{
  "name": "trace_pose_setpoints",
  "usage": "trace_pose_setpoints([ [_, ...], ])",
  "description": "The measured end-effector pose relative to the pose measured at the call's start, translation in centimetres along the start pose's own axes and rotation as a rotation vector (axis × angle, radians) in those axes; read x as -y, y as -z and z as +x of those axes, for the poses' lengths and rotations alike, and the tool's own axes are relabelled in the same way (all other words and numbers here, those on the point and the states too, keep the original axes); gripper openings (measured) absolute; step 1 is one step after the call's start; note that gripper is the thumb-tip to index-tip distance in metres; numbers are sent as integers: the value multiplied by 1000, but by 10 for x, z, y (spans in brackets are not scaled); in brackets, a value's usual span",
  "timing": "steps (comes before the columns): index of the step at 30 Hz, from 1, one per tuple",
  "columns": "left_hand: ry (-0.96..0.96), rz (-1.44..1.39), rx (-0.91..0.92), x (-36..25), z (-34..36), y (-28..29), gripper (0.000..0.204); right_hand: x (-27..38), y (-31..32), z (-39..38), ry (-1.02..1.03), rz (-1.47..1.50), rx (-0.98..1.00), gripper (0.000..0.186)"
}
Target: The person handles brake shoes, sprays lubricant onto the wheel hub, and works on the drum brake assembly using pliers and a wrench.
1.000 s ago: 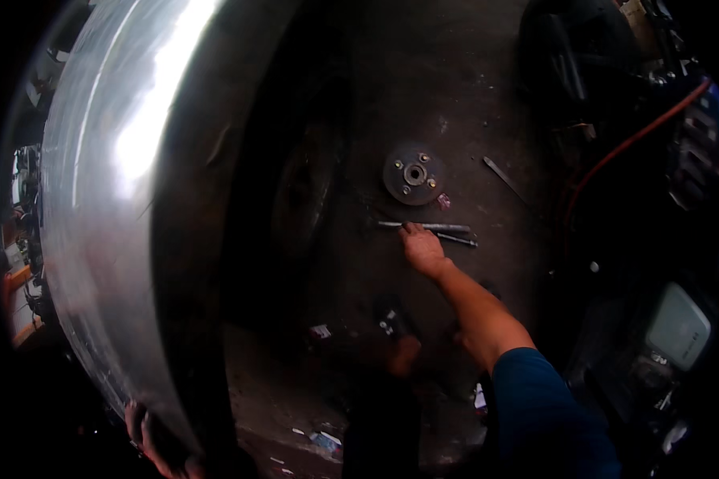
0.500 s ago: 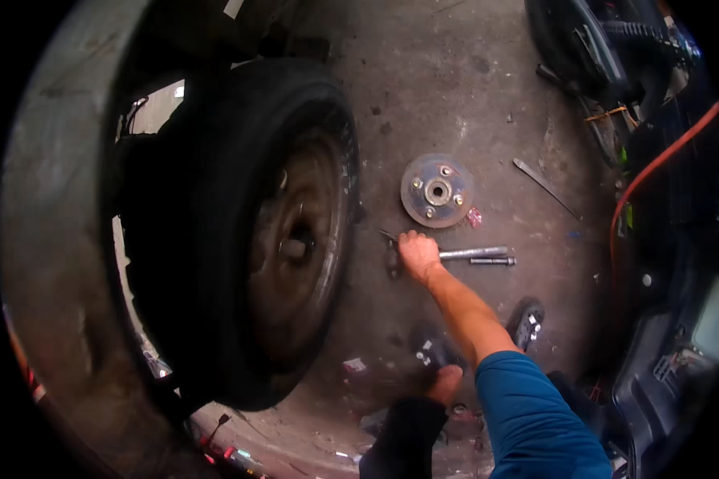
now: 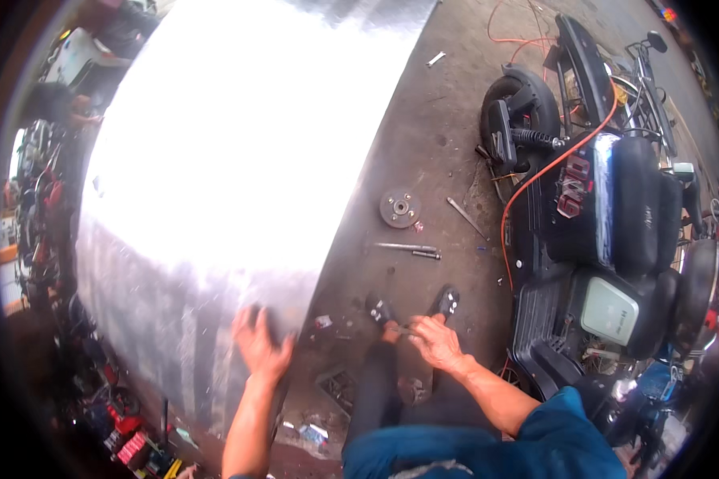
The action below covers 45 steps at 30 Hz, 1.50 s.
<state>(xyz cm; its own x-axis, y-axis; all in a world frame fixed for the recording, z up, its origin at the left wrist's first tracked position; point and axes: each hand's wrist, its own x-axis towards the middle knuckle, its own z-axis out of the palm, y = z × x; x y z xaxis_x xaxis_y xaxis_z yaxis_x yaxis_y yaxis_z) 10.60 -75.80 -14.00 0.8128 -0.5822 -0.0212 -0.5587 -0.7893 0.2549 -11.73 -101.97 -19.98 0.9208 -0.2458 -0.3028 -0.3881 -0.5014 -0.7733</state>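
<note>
My left hand (image 3: 260, 343) rests with spread fingers on or just over a broad, shiny metal surface (image 3: 192, 303) at the left, near its right edge. My right hand (image 3: 435, 345) is closed on a small metal tool (image 3: 401, 330), too small to identify, above my legs and sandaled feet (image 3: 446, 302). Farther forward on the concrete floor lie a round hub disc (image 3: 401, 209) with studs, two long metal bars (image 3: 399, 247) and, to their right, a slim lever (image 3: 465, 216).
A black scooter (image 3: 639, 207) fills the right side, with an orange hose (image 3: 539, 174) draped along it and curling on the floor (image 3: 447, 120). A small pale object (image 3: 435, 58) lies toward the back. Clutter and red tools (image 3: 124, 423) crowd the left rim.
My view has risen, so the metal surface now hides the tyre seen earlier. My right hand has lifted from beside the bars toward my body, holding a small tool; my left hand has come forward.
</note>
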Motion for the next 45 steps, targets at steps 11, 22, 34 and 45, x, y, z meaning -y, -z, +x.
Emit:
trace_pose_setpoints([
  [11,545,-1407,280,-153,-131,84,45,176,49,-43,391,421,218,24],
  [22,841,-1689,-267,-224,-226,83,53,194,9,-96,-166,359,847,43],
  [34,1962,-1327,-703,-263,-539,45,42,294,-243,-60,797,-731,654,89],
  [45,2304,-1201,-690,-235,-693,6,31,350,-273,-91,513,-982,737,118],
])
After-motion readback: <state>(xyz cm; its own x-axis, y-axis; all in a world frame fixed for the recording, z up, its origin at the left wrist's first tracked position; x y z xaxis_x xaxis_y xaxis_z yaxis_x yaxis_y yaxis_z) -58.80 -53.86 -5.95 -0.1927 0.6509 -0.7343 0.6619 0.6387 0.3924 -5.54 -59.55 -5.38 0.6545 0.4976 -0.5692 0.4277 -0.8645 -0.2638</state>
